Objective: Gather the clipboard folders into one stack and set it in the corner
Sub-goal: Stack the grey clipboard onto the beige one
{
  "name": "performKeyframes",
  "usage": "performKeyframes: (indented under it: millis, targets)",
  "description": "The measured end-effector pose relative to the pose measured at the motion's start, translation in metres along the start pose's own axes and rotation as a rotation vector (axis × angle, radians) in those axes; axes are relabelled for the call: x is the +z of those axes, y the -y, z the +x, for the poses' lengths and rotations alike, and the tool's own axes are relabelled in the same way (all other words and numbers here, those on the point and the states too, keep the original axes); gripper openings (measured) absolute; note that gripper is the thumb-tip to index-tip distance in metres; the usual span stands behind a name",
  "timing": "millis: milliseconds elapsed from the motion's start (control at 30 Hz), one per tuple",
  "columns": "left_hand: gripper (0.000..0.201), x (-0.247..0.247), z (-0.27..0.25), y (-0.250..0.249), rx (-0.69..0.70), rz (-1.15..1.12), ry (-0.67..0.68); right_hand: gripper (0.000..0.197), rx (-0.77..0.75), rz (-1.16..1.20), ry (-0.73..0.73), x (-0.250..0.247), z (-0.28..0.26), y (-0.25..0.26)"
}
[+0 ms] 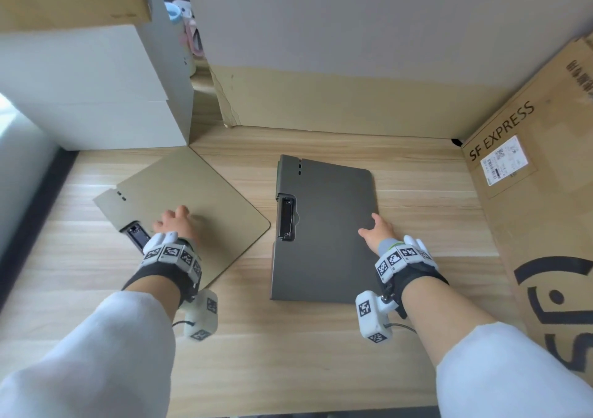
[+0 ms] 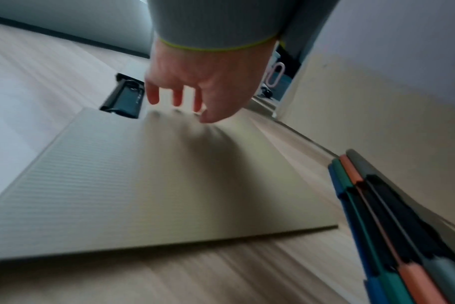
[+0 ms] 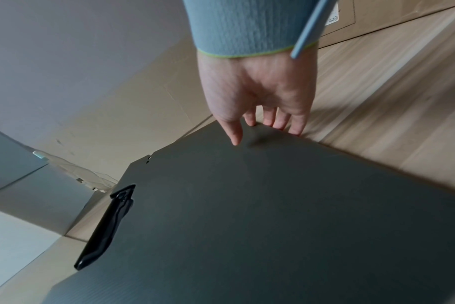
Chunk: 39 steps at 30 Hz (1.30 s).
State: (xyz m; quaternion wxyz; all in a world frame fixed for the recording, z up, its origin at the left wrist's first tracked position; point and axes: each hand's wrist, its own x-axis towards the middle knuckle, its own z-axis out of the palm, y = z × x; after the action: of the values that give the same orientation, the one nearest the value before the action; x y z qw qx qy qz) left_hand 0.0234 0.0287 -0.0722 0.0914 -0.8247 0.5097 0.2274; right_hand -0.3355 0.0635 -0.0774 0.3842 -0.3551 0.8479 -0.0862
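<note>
A tan clipboard folder (image 1: pixel 199 199) lies at an angle on the left of the wooden table, its black clip (image 1: pixel 136 233) toward me. My left hand (image 1: pixel 173 217) hovers just above it with relaxed fingers (image 2: pixel 178 98); their shadows fall on the tan folder (image 2: pixel 169 185). A dark grey folder (image 1: pixel 330 225) tops a stack in the middle. The left wrist view shows the stack's (image 2: pixel 392 226) blue, green, orange and grey edges. My right hand (image 1: pixel 372 225) is at the grey folder's (image 3: pixel 247 226) right edge, fingertips (image 3: pixel 296 130) on the rim and thumb over the top.
White boxes (image 1: pixel 96 96) stand at the back left, close to the tan folder's far corner. A cardboard SF EXPRESS box (image 1: pixel 529 225) walls off the right side. A cardboard panel (image 1: pixel 337 103) lines the back wall. Bare table (image 1: pixel 288 353) lies in front of me.
</note>
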Motion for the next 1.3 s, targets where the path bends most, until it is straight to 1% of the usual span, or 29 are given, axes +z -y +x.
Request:
performKeyframes:
  millis: [33, 67, 100, 133, 200, 233, 300, 334, 367, 400, 434, 467, 500, 534, 567, 634, 767, 834, 867, 1001, 1067, 1267, 1301]
  targets:
    - [0.042, -0.005, -0.006, 0.003, -0.048, 0.018, -0.035, 0.063, 0.000, -0.004, 0.000, 0.000, 0.000, 0.000]
    - [0.038, -0.008, -0.015, 0.008, -0.087, 0.016, -0.003, 0.063, 0.000, -0.007, 0.000, 0.001, 0.000, 0.001]
    - [0.039, -0.009, -0.020, 0.014, -0.115, -0.020, 0.056, 0.062, 0.002, -0.009, -0.002, 0.001, 0.000, 0.002]
    - [0.042, -0.006, -0.022, 0.020, -0.178, -0.004, 0.052, 0.062, 0.006, -0.010, -0.005, 0.001, 0.000, 0.003]
    - [0.047, -0.002, -0.023, 0.036, -0.199, 0.048, -0.014, 0.061, 0.011, -0.009, -0.016, 0.002, -0.001, 0.004]
    - [0.050, -0.001, -0.018, 0.044, -0.169, 0.167, -0.028, 0.061, 0.012, -0.011, -0.023, 0.003, -0.001, 0.004]
    - [0.056, -0.003, -0.025, 0.049, 0.001, 0.400, -0.043, 0.061, 0.018, -0.014, -0.040, 0.003, -0.002, 0.004]
    - [0.060, -0.006, -0.029, 0.052, 0.077, 0.498, -0.009, 0.060, 0.020, -0.012, -0.047, 0.003, -0.002, 0.005]
    - [0.064, -0.007, -0.032, 0.057, 0.130, 0.521, 0.000, 0.060, 0.021, -0.009, -0.052, 0.004, -0.002, 0.005]
    - [0.067, -0.008, -0.035, 0.058, 0.152, 0.550, 0.002, 0.060, 0.022, -0.009, -0.053, 0.004, -0.003, 0.006]
    - [0.069, -0.007, -0.026, 0.058, 0.167, 0.546, 0.005, 0.060, 0.023, -0.012, -0.055, 0.004, -0.003, 0.006]
    - [0.068, -0.004, -0.019, 0.057, 0.115, 0.529, 0.024, 0.060, 0.024, -0.017, -0.056, 0.004, -0.003, 0.006]
    - [0.062, -0.004, -0.012, 0.056, 0.031, 0.478, 0.034, 0.060, 0.026, -0.022, -0.058, 0.004, -0.003, 0.006]
    - [0.054, -0.002, 0.001, 0.054, -0.046, 0.439, 0.016, 0.060, 0.027, -0.023, -0.059, 0.004, -0.004, 0.006]
    - [0.051, 0.000, 0.012, 0.053, -0.121, 0.356, 0.019, 0.059, 0.026, -0.022, -0.059, 0.004, -0.004, 0.006]
    - [0.044, 0.001, 0.026, 0.049, -0.150, 0.308, 0.041, 0.059, 0.028, -0.019, -0.058, 0.004, -0.004, 0.006]
    - [0.043, 0.000, 0.044, 0.051, -0.161, 0.158, 0.002, 0.059, 0.029, -0.026, -0.061, 0.004, -0.003, 0.006]
    - [0.039, -0.004, 0.045, 0.048, -0.137, 0.098, -0.043, 0.059, 0.029, -0.029, -0.063, 0.005, -0.002, 0.006]
    - [0.037, -0.005, 0.044, 0.044, -0.113, 0.078, -0.036, 0.059, 0.030, -0.032, -0.065, 0.005, -0.002, 0.006]
    - [0.044, 0.000, 0.040, 0.031, -0.097, 0.050, 0.000, 0.059, 0.030, -0.046, -0.072, 0.006, -0.001, 0.005]
    - [0.047, 0.000, 0.039, 0.029, -0.122, 0.015, -0.005, 0.060, 0.031, -0.054, -0.072, 0.006, -0.001, 0.004]
    - [0.040, 0.002, 0.037, 0.023, -0.097, -0.001, -0.009, 0.060, 0.015, -0.052, -0.050, 0.003, -0.002, -0.001]
    - [0.039, 0.003, 0.038, 0.023, -0.108, -0.006, -0.031, 0.060, 0.011, -0.050, -0.047, 0.003, -0.002, -0.001]
